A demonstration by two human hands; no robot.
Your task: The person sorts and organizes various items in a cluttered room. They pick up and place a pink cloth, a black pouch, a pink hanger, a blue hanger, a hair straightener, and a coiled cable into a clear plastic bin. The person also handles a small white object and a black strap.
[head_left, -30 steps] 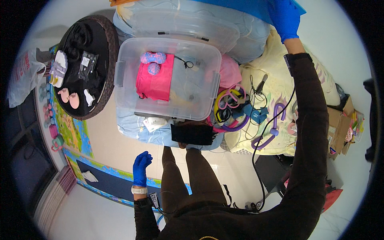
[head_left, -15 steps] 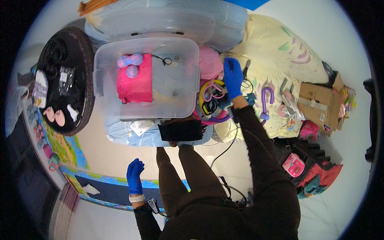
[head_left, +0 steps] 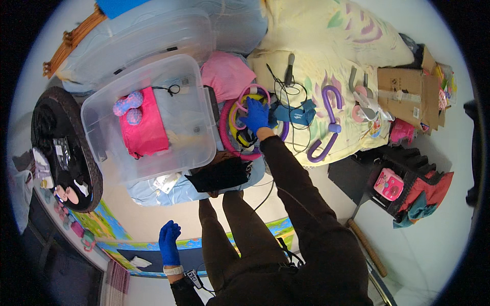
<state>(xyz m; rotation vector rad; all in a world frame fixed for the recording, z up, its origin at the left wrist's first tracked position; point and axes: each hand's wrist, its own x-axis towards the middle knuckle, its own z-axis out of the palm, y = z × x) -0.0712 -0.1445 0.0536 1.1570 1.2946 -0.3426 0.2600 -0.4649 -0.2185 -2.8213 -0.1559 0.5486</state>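
Both my hands wear blue gloves. My right hand (head_left: 256,116) reaches over a pile of coiled rings and tubes, its fingers closed at the lower part of a thin pink ring (head_left: 253,88); the exact grip is partly hidden. Under it lie a larger dark pink hoop (head_left: 223,133) and a yellow ribbed coil (head_left: 233,122). Just right of this hand are a teal cloth piece (head_left: 297,113) and loose black cords. My left hand (head_left: 169,243) hangs low at the left, away from everything, fingers curled together with nothing visible in them.
A clear plastic bin (head_left: 201,148) holds a pink pouch (head_left: 145,125) and speckled massage balls (head_left: 127,104). On the yellow cloth rests a purple S-shaped exerciser (head_left: 333,127). Farther right stand a cardboard box (head_left: 403,92) and a black crate. A dark oval basket (head_left: 94,168) is at left.
My right hand has come down and left onto the ring pile, and the pink ring sits higher over it. The view has turned; my left hand stays low.
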